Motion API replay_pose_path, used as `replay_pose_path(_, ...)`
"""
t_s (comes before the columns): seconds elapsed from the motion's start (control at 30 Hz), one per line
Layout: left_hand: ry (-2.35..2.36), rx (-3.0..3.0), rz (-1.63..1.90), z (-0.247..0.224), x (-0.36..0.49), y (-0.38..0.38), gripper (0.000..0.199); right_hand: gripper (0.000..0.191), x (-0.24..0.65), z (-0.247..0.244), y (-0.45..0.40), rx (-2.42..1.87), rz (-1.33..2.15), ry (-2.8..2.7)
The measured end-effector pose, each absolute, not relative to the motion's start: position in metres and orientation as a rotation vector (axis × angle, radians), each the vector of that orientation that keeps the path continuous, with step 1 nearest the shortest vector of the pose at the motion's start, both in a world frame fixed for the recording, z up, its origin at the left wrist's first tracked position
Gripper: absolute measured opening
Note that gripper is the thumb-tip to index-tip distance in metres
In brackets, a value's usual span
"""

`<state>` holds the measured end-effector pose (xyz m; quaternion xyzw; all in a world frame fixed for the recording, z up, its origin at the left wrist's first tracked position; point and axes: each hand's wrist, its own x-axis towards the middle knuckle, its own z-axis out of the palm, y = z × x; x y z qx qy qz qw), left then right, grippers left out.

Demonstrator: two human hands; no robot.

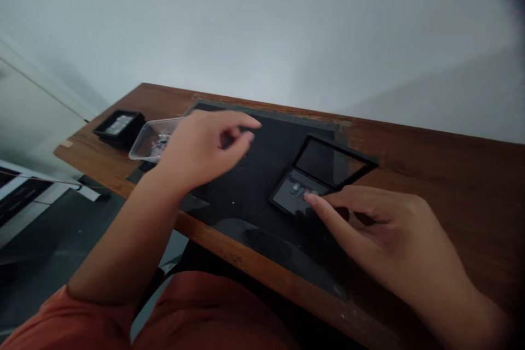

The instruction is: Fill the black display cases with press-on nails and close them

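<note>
My left hand hovers above the dark mat. Its index finger and thumb are apart, the other fingers curl inward, and I see nothing held. An open black flat case with a hinged frame-like lid lies on the mat to the right. Several small bluish-grey pieces lie inside its base. Over the right side of the case, my right hand is closed, thumb tip at the pieces and index finger bent beside it. Whatever is between those fingertips is too small to make out.
A clear plastic tub with small wrapped-looking bits stands left, partly behind my left hand. Beyond it is a black box with a pale top. The wooden table backs onto a pale wall; its front edge runs close to my body.
</note>
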<state>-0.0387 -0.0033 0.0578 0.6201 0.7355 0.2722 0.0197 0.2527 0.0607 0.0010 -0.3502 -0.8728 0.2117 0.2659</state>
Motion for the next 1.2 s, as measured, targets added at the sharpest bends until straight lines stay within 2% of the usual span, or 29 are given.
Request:
replay_pose_path(0.07,2.678,1.646,0.812,0.072,-0.066,-0.022,0.036,0.038,0.253,-0.002,0.062,-0.915,0.547,-2.347)
replay_pose_path(0.17,2.861,1.368,0.601,0.076,-0.120,-0.039,0.038,0.037,0.253,-0.003,0.063,-0.892,0.504,-2.344)
replay_pose_path(0.33,2.668,1.233,0.200,0.047,-0.176,-0.029,0.027,0.045,0.249,-0.002,0.063,-0.899,0.451,-2.315)
replay_pose_path(0.5,2.613,1.191,0.103,0.029,-0.180,-0.015,0.029,0.044,0.248,-0.002,0.068,-0.972,0.517,-2.359)
replay_pose_path(0.67,2.638,1.172,0.300,0.032,-0.185,-0.018,0.030,0.045,0.246,0.000,0.066,-0.987,0.503,-2.313)
replay_pose_path(0.83,2.571,1.193,0.777,0.047,-0.179,-0.023,0.028,0.046,0.241,0.001,0.061,-0.926,0.491,-2.299)
replay_pose_path(0.97,2.215,1.216,1.104,0.061,-0.143,-0.024,0.040,0.044,0.241,0.001,0.061,-0.889,0.490,-2.301)
replay_pose_path(1.07,1.863,1.236,1.201,0.058,-0.096,-0.021,0.055,0.042,0.241,0.001,0.061,-0.856,0.487,-2.291)
replay_pose_path(1.2,1.498,1.239,1.176,0.035,-0.028,-0.008,0.045,0.030,0.241,0.001,0.062,-0.775,0.522,-2.257)
